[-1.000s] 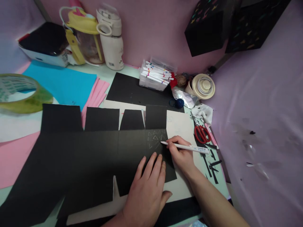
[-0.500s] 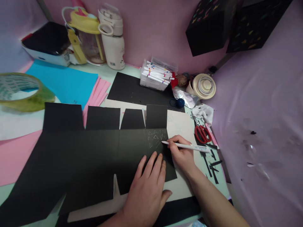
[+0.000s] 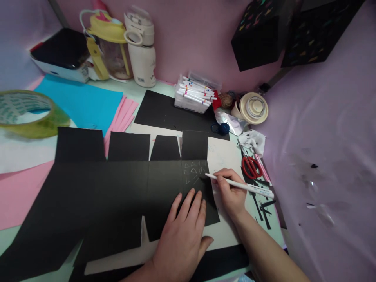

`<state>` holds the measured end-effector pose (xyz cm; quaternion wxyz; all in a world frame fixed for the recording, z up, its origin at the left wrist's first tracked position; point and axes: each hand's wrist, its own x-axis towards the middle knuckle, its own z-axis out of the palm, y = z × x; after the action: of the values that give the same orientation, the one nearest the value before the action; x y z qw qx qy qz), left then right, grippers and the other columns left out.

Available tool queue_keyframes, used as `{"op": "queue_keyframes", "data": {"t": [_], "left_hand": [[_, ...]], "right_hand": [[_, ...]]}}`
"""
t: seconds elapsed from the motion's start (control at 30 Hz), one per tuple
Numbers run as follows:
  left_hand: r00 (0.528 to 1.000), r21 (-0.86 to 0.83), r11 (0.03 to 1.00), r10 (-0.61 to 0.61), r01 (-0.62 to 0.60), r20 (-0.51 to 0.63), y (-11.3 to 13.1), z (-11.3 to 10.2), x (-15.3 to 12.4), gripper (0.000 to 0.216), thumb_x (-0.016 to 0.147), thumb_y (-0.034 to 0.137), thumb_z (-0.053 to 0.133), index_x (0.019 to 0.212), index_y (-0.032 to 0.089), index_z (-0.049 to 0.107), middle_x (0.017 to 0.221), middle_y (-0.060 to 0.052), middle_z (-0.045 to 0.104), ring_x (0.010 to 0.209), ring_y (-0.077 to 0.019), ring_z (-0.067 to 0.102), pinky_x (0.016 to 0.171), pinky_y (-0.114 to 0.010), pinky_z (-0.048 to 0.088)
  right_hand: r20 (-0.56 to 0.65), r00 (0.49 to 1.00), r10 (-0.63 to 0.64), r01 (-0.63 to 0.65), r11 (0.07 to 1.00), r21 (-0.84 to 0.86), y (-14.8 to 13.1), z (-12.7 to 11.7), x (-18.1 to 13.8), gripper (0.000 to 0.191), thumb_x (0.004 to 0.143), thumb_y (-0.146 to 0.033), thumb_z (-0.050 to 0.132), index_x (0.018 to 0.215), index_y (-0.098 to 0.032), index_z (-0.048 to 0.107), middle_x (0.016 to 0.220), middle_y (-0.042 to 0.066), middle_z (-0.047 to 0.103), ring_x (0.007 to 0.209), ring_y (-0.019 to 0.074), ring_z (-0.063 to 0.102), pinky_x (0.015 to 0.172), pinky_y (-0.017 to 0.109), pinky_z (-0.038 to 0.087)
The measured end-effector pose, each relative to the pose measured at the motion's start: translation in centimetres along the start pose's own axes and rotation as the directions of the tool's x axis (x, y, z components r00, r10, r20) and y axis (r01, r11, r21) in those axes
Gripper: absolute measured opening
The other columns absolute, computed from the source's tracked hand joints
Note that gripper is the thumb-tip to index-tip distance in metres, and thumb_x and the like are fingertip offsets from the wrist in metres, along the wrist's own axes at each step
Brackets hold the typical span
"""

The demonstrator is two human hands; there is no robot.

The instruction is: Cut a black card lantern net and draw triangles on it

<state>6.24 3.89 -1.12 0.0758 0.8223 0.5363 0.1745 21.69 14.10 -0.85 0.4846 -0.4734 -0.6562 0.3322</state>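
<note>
Two bottles (image 3: 141, 51), two black boxes (image 3: 258, 33), one white pen (image 3: 254, 188), one scissors (image 3: 251, 166), one tape roll (image 3: 44, 127), one marker case (image 3: 192, 96).

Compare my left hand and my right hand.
The left hand lies flat, palm down, on the black card; the right hand is curled around a white pen. The left hand holds nothing; the right hand sits over the white sheet beside the card. Both are bare.

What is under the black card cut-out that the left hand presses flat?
A white sheet shows past the right and lower edges of the black card cut-out; pink paper pokes out at its left. Beneath the middle and the left hand, everything is covered.
</note>
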Motion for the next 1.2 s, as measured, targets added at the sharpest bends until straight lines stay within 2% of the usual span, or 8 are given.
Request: {"op": "queue_keyframes", "data": {"t": [0.13,0.2,0.57,0.93,1.2], "left_hand": [[1.000,-0.009,1.000,-0.008,0.008,-0.002,0.00,0.03,0.09,0.064,0.087,0.062,0.054,0.131,0.016,0.058,0.145,-0.010,0.052,0.140,-0.0276,0.036,0.116,-0.046,0.022],[1.000,-0.010,1.000,-0.010,0.010,0.006,0.01,0.00,0.11,0.065,0.087,0.062,0.053,0.133,0.016,0.057,0.145,-0.010,0.052,0.140,-0.0276,0.035,0.116,-0.047,0.021],[1.000,0.002,1.000,-0.012,0.012,0.016,0.10,-0.05,0.15,0.066,0.087,0.063,0.053,0.133,0.016,0.057,0.145,-0.009,0.052,0.140,-0.0273,0.034,0.117,-0.046,0.022],[0.999,0.018,1.000,0.011,-0.011,0.034,0.07,-0.57,0.26,0.062,0.089,0.058,0.052,0.132,0.013,0.057,0.144,-0.010,0.053,0.138,-0.0283,0.037,0.114,-0.047,0.024],[1.000,0.013,1.000,-0.004,0.003,0.029,0.05,-0.42,0.29,0.065,0.090,0.061,0.050,0.134,0.014,0.056,0.146,-0.008,0.051,0.140,-0.0268,0.035,0.115,-0.046,0.021]], "right_hand": [[0.188,0.982,0.024,-0.020,1.000,-0.024,-0.25,0.32,-0.12,0.012,0.089,-0.017,0.057,0.088,-0.021,0.068,0.072,0.000,0.067,0.063,0.0135,0.061,0.060,0.026,0.048],[0.232,0.971,0.048,-0.034,0.997,-0.064,-0.22,0.48,-0.14,0.013,0.090,-0.019,0.056,0.087,-0.021,0.069,0.072,0.001,0.068,0.064,0.0143,0.062,0.061,0.026,0.049],[0.262,0.959,0.109,-0.072,0.986,-0.148,-0.06,0.66,-0.14,0.015,0.090,-0.023,0.056,0.086,-0.020,0.070,0.073,0.002,0.071,0.065,0.0154,0.066,0.063,0.027,0.052],[0.290,0.954,0.079,-0.037,0.989,-0.146,-0.54,0.66,0.09,0.015,0.088,-0.020,0.055,0.083,-0.020,0.070,0.070,0.001,0.069,0.063,0.0152,0.064,0.060,0.027,0.050],[0.294,0.953,0.071,-0.028,0.989,-0.147,-0.56,0.63,0.09,0.015,0.085,-0.018,0.055,0.077,-0.020,0.068,0.066,0.000,0.068,0.060,0.0143,0.062,0.057,0.026,0.048]]}}
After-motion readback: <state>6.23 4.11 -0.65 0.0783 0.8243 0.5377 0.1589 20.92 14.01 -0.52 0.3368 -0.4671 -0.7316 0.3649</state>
